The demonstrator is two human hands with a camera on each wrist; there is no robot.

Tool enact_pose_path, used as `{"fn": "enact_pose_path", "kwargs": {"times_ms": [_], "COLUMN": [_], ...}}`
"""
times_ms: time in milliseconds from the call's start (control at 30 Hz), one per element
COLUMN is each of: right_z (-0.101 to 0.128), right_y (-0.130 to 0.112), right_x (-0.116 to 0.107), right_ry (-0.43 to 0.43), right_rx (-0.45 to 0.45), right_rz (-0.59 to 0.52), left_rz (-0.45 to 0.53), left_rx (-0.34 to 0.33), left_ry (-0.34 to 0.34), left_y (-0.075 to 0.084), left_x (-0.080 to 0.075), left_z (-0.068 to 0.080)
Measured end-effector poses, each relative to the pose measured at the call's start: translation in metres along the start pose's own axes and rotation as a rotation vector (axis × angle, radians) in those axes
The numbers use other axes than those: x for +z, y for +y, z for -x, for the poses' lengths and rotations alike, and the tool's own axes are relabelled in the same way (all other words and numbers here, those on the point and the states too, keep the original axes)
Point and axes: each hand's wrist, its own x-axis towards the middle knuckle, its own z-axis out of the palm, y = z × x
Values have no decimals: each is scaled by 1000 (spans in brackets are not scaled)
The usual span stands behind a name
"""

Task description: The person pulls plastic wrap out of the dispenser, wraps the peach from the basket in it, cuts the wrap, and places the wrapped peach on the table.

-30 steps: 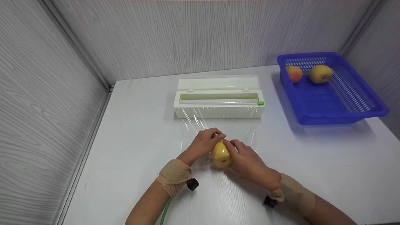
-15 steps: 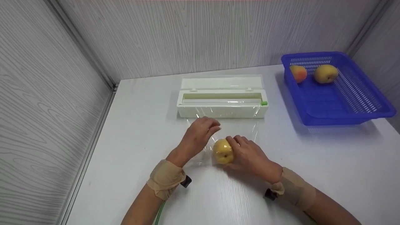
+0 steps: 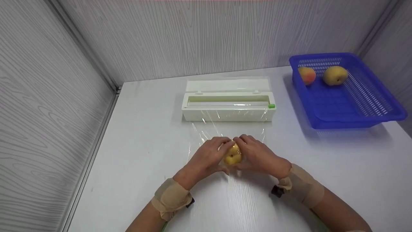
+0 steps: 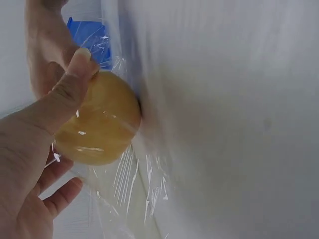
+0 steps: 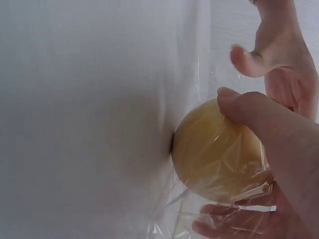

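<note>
A yellow pear (image 3: 233, 156), covered with clear cling film, sits on the white table between both hands. My left hand (image 3: 210, 158) curls against its left side, fingertips at the top; in the left wrist view the thumb crosses in front of the wrapped pear (image 4: 102, 119). From the right, my right hand (image 3: 259, 156) grips the pear, and its thumb presses the film-covered skin (image 5: 219, 149). The film (image 3: 206, 129) runs back from the pear to a white cling film dispenser (image 3: 228, 114), whose lid stands raised. Some fingertips are hidden behind the pear.
A blue plastic basket (image 3: 354, 123) stands at the right, with a yellow pear (image 3: 335, 75) and a red-blushed yellow fruit (image 3: 306, 75) inside. A green slider (image 3: 271, 106) sits at the dispenser's right end. Panelled walls enclose the table's back and sides.
My left hand lifted off toward the dispenser half a second ago and has come back down to the pear. The right hand stays on the pear, which has turned slightly.
</note>
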Motion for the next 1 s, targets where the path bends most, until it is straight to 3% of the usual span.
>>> {"fn": "enact_pose_path", "kwargs": {"times_ms": [267,433,600,667,767,900,1000], "right_z": [-5,-4,-1,0,1,-1,-1], "right_y": [9,14,16,16,13,6,1], "right_x": [-2,-6,-13,-14,-13,-8,-4], "right_ry": [-98,-149,-220,-193,-73,110,192], "right_rx": [29,26,95,103,63,-62,-148], "right_rz": [-91,-143,-171,-151,-97,-32,13], "left_rz": [-69,-61,-31,-29,-25,0,27], "left_rx": [-102,-110,-134,-139,-118,-77,-75], "left_ry": [-71,-117,-172,-199,-216,-237,-289], "left_y": [2,1,-5,-9,-14,-19,-21], "left_x": [-2,-6,-7,-8,-10,-14,-18], "left_z": [-13,-21,-26,-29,-33,-40,-46]}}
